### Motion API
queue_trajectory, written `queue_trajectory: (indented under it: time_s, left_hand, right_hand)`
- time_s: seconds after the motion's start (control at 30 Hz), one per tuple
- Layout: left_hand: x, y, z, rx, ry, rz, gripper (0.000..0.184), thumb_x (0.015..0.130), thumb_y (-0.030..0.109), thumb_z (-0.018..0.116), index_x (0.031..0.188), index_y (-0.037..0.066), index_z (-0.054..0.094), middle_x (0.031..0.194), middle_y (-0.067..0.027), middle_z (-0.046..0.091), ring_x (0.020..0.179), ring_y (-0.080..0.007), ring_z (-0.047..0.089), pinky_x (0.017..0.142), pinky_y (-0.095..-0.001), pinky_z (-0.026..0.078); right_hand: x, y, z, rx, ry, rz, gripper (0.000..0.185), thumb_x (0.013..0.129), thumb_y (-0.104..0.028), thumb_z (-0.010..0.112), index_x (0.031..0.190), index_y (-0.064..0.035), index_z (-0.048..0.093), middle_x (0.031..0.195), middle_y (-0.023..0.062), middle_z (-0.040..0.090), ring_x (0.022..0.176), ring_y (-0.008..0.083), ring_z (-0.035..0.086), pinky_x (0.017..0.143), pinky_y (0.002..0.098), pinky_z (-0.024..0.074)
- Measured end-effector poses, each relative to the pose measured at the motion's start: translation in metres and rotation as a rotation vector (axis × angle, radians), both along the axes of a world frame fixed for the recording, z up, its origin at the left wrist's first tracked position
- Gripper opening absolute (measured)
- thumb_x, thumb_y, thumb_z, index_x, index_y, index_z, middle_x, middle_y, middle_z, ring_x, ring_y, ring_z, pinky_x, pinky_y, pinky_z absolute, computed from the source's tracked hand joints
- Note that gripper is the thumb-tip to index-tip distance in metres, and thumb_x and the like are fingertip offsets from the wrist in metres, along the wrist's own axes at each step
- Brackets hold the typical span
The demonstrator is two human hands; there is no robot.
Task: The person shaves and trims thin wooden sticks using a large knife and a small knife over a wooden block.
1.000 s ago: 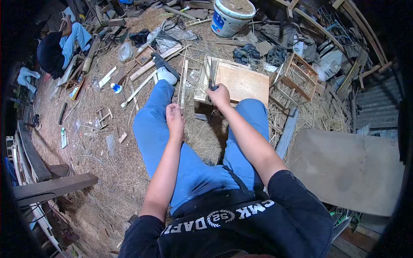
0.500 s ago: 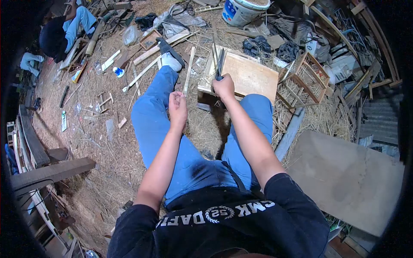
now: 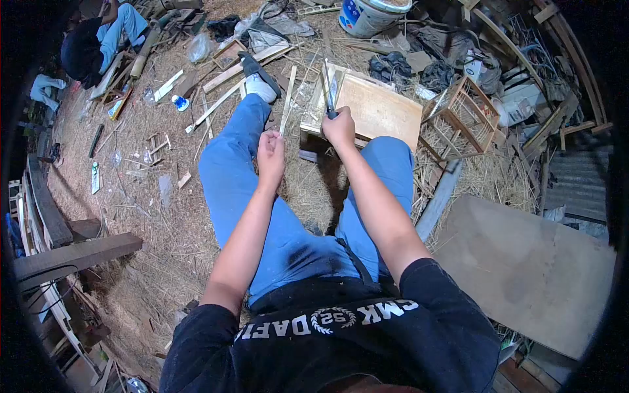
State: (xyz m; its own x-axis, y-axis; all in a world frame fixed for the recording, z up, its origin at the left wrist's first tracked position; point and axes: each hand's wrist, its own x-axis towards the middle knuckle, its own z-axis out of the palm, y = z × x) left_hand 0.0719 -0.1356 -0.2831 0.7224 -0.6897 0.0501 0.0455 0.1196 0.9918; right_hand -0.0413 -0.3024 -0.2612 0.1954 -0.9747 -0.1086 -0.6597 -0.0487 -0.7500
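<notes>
My right hand (image 3: 339, 128) is closed around the dark handle of a knife (image 3: 333, 95), its blade pointing away from me and catching the light. A thin strip (image 3: 325, 78) runs alongside the blade; whether this hand grips it too is unclear. Both are over the left side of a low wooden box (image 3: 314, 124) with a pale board (image 3: 380, 111) on top. My left hand (image 3: 270, 159) is closed above my left thigh, fingertips pinched. A narrow wooden strip (image 3: 288, 98) reaches up to its fingertips; I cannot tell if it is held or lies on the ground behind.
A slatted wooden frame (image 3: 468, 118) stands right of the box, near a large flat panel (image 3: 524, 268). A white bucket (image 3: 373, 16) is at the back. Wood scraps and straw litter the ground. Another person (image 3: 95, 46) sits at far left; a beam (image 3: 78, 259) juts in.
The knife blade has turned slightly and now shines where it looked dark. My left hand has shifted a little away from me. The view has moved slightly.
</notes>
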Motion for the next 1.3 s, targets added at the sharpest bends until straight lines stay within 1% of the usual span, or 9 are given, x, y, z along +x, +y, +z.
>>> queue_trajectory:
  time_s: [0.23,0.3,0.37,0.43,0.5,0.67,0.9,0.97,1.3]
  left_hand:
    - [0.0,0.002,0.002,0.053,0.036,-0.068,0.007,0.102,0.011,0.055,0.107,0.007,0.052,0.071,0.0069,0.045,0.059,-0.0024,0.038,0.05,-0.0237,0.028]
    - [0.001,0.001,-0.005,0.03,0.027,-0.093,0.006,0.102,0.01,0.054,0.106,0.006,0.052,0.069,0.0065,0.044,0.06,-0.0025,0.036,0.051,-0.0245,0.026]
    - [0.0,0.001,0.0,0.235,-0.025,-0.124,0.007,0.102,0.013,0.053,0.104,0.006,0.054,0.068,0.0058,0.044,0.059,-0.0031,0.036,0.051,-0.025,0.026]
    - [-0.008,-0.01,0.0,0.101,0.001,-0.114,0.012,0.101,0.017,0.055,0.1,0.005,0.057,0.065,0.0027,0.044,0.058,-0.0061,0.038,0.052,-0.0272,0.03]
    - [-0.01,-0.023,0.004,0.179,-0.34,-0.109,0.015,0.099,0.019,0.059,0.098,0.003,0.059,0.065,-0.0011,0.046,0.059,-0.0082,0.041,0.053,-0.0295,0.034]
    - [0.0,-0.068,0.013,0.323,-0.635,-0.38,0.024,0.099,0.026,0.054,0.105,0.004,0.062,0.09,-0.0238,0.068,0.083,-0.042,0.067,0.073,-0.0495,0.051]
    - [0.006,-0.096,-0.007,0.339,-0.595,-0.596,0.024,0.099,0.025,0.055,0.101,0.002,0.06,0.085,-0.0209,0.066,0.077,-0.0335,0.065,0.069,-0.0435,0.048]
    - [0.003,-0.104,-0.011,0.395,-0.577,-0.632,0.023,0.097,0.024,0.055,0.104,0.003,0.061,0.093,-0.0233,0.068,0.09,-0.0423,0.066,0.078,-0.0472,0.051]
    - [0.016,-0.127,-0.005,0.457,-0.575,-0.688,0.021,0.094,0.021,0.056,0.098,0.0,0.059,0.09,-0.0244,0.067,0.086,-0.0423,0.065,0.076,-0.0462,0.051]
  right_hand:
    - [0.0,0.007,-0.01,0.101,-0.363,-0.088,0.044,0.083,-0.037,0.074,0.092,0.0021,0.057,0.076,0.0214,0.068,0.074,0.0347,0.068,0.073,0.0452,0.0531]
    - [-0.006,0.009,-0.008,0.133,-0.524,-0.05,0.04,0.097,-0.037,0.064,0.089,-0.0054,0.042,0.057,0.0039,0.05,0.037,0.0132,0.045,0.033,0.0306,0.0341]
    - [-0.016,0.02,0.029,0.239,-0.603,-0.067,0.039,0.098,-0.037,0.063,0.089,-0.0065,0.042,0.057,0.0044,0.051,0.038,0.0137,0.045,0.034,0.0307,0.0352]
    - [-0.028,0.026,0.045,0.339,-0.687,-0.093,0.038,0.098,-0.038,0.063,0.088,-0.0075,0.041,0.057,0.005,0.051,0.038,0.0143,0.046,0.034,0.0308,0.0362]
    - [-0.039,0.025,0.049,0.376,-0.65,-0.139,0.033,0.099,-0.035,0.06,0.089,-0.0092,0.042,0.06,0.0046,0.051,0.038,0.0144,0.045,0.034,0.0306,0.0362]
    - [-0.091,0.017,0.028,0.354,-0.645,-0.125,0.025,0.102,-0.03,0.053,0.089,-0.0102,0.044,0.064,0.0039,0.052,0.039,0.0148,0.047,0.035,0.0319,0.0394]
    - [-0.166,0.011,0.009,0.448,-0.557,-0.225,0.026,0.104,-0.029,0.043,0.094,-0.0067,0.052,0.064,0.0044,0.051,0.04,0.0161,0.049,0.035,0.0322,0.0416]
    - [-0.179,0.013,0.0,0.482,-0.614,-0.242,0.027,0.104,-0.029,0.043,0.094,-0.0065,0.052,0.063,0.0039,0.051,0.041,0.0163,0.049,0.035,0.0321,0.0416]
    - [-0.187,0.021,-0.019,0.504,-0.589,-0.354,0.032,0.107,-0.035,0.041,0.094,-0.0081,0.052,0.064,0.0029,0.052,0.042,0.0151,0.047,0.038,0.032,0.0416]
